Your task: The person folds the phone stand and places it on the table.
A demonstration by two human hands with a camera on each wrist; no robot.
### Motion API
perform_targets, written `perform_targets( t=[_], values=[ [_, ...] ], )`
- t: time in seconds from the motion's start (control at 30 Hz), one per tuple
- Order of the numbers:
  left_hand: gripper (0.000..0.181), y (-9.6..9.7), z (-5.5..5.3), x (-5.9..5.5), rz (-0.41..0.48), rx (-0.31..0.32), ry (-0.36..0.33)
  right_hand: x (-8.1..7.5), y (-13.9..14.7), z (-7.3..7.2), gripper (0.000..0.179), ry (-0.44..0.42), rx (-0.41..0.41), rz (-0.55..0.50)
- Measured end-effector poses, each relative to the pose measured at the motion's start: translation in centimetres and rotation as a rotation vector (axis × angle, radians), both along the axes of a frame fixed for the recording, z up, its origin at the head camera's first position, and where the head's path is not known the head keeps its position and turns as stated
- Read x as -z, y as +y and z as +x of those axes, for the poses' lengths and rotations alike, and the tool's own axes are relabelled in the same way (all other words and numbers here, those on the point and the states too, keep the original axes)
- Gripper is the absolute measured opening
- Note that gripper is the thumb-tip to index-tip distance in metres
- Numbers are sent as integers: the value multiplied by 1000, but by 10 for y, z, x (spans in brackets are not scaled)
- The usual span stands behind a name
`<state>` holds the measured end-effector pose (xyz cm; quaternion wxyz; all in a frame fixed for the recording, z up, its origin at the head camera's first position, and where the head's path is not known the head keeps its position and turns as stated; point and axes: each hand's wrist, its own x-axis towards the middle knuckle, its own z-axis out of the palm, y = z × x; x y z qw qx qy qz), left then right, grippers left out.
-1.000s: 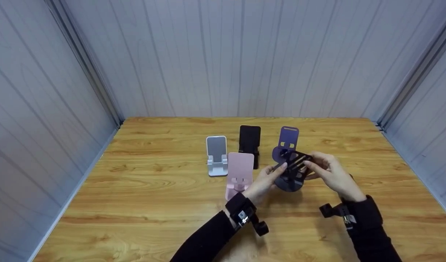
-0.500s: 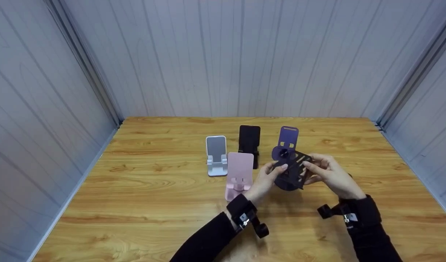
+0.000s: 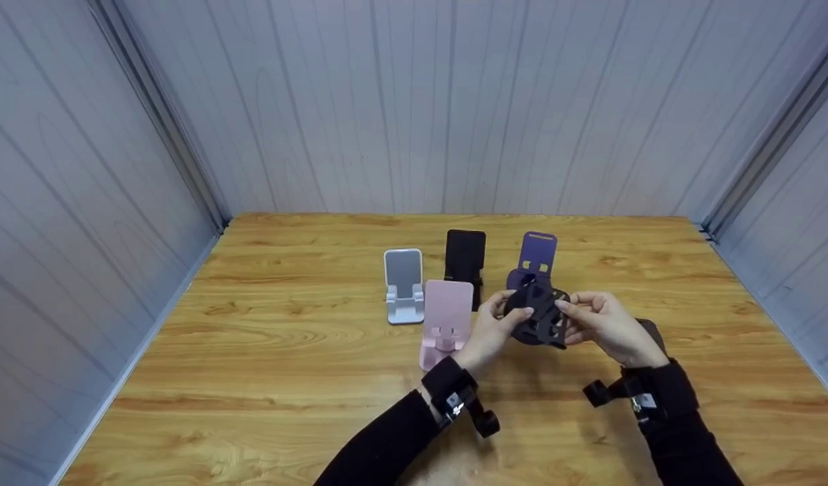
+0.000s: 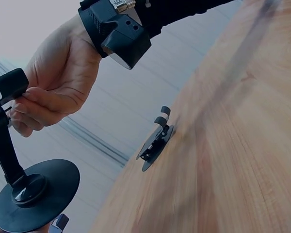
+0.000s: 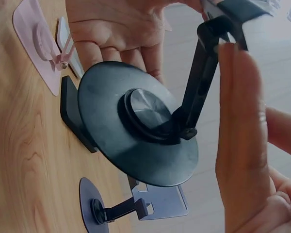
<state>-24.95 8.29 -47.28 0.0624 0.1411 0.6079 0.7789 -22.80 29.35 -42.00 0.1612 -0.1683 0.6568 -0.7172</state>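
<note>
Well, the slotted black stand [image 3: 538, 316] is held in the air between both hands, clear of the table, in front of the purple stand [image 3: 538, 251] as the head view sees it. The right wrist view shows its round base [image 5: 104, 124] tilted, with a hinged arm [image 5: 199, 82] rising from the hub. The left hand [image 3: 492, 332] pinches one side, thumb on top and fingers beneath; the right hand [image 3: 606, 327] grips the other edge of the slotted plate, likewise between thumb and fingers. How far the hinges are bent is hard to judge, as fingers cover part of the joint.

The step in hand looks like working those joints. To do it well, one side would best be kept steady while the other turns slowly about the hinge, with even pressure and fingertips out of the closing gap. Keeping it raised seems wise too, since the base could knock the purple stand just behind.

Farther out, the pink stand [image 3: 447, 304] is upright near the left wrist, the white stand [image 3: 403, 277] beside it, and the plain black stand [image 3: 465, 253] behind. A dark folded piece [image 3: 652, 334] lies partly hidden by the right wrist on the wood-grain table [image 3: 285, 391].
</note>
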Motion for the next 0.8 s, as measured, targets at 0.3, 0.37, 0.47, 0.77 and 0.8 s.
perform_targets(
  t=[0.3,0.37,0.47,0.77,0.8],
  values=[
    [39,2,3,-4,6,-17,-10,8,3,-4,27,-37,-8,35],
    [39,2,3,-4,-9,-21,-10,10,4,-5,27,-47,-6,32],
    [40,1,2,-4,-31,-20,-12,11,4,-6,27,-51,2,45],
    [42,-3,0,-4,30,7,-97,1,-6,3,18,18,230,268],
    [42,-3,1,-5,42,12,-106,-1,-7,4,18,39,265,273]
  ],
)
